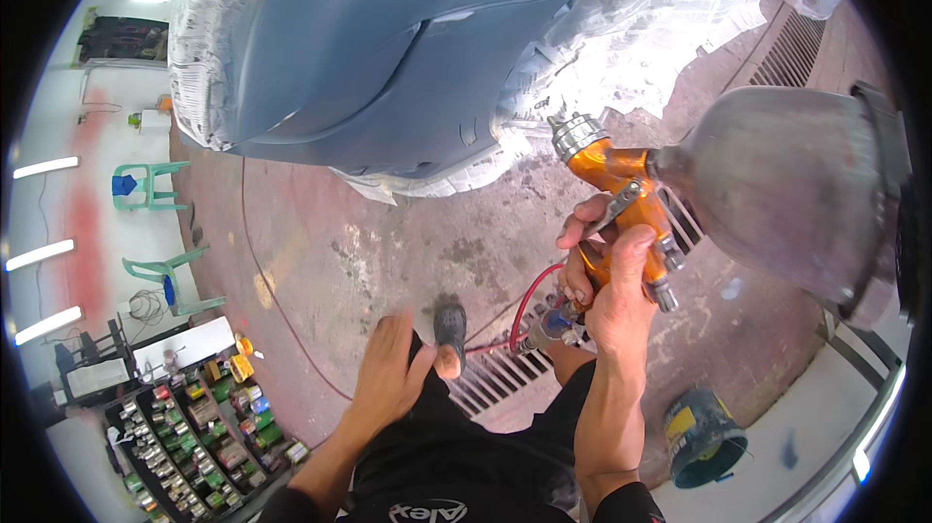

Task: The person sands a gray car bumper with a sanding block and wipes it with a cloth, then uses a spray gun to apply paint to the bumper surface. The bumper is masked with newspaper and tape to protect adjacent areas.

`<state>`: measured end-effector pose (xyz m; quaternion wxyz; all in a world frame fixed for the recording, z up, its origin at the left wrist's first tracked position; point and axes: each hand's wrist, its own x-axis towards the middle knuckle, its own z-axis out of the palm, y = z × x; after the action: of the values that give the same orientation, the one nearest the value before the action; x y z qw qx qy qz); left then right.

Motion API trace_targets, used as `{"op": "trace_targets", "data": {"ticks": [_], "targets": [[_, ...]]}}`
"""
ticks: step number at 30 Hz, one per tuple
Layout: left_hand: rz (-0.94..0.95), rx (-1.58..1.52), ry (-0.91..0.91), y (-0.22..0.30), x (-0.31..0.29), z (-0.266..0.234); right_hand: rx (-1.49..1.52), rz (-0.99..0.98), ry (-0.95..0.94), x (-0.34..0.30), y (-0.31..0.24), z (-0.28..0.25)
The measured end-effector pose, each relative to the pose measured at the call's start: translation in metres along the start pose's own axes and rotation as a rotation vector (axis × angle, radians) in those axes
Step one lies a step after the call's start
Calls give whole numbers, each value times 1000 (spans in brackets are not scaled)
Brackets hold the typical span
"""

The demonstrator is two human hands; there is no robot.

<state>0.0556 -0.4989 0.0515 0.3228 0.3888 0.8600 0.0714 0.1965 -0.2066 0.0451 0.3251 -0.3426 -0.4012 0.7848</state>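
My right hand [621, 280] is wrapped round the grip of an orange spray gun [607, 162], with fingers at its trigger. The gun's silver nozzle points up and left, at the car body. A large cloudy paint cup [786, 183] sits on the gun and fills much of the right side. A red air hose [524, 305] hangs below the grip from a metal fitting. My left hand [388, 368] is low in front of my thigh, thumb apart, holding nothing; its fingertips are slightly blurred. Ahead is a blue-grey car body [388, 57], its edges masked with newspaper [631, 38].
Metal floor grates [495, 392] run under me and at the far right. A thin hose [267, 276] crosses the floor on the left. A dark bucket [704, 441] stands at lower right. Green plastic chairs [150, 188] and a rack of cans [189, 436] line the left.
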Motion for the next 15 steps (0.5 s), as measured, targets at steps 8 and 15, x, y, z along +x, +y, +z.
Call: {"op": "trace_targets", "data": {"ticks": [8, 15], "targets": [[584, 647, 1321, 61, 300, -64, 62, -259, 185, 19, 87, -1], [651, 908, 1375, 51, 311, -85, 79, -366, 229, 10, 110, -3]]}}
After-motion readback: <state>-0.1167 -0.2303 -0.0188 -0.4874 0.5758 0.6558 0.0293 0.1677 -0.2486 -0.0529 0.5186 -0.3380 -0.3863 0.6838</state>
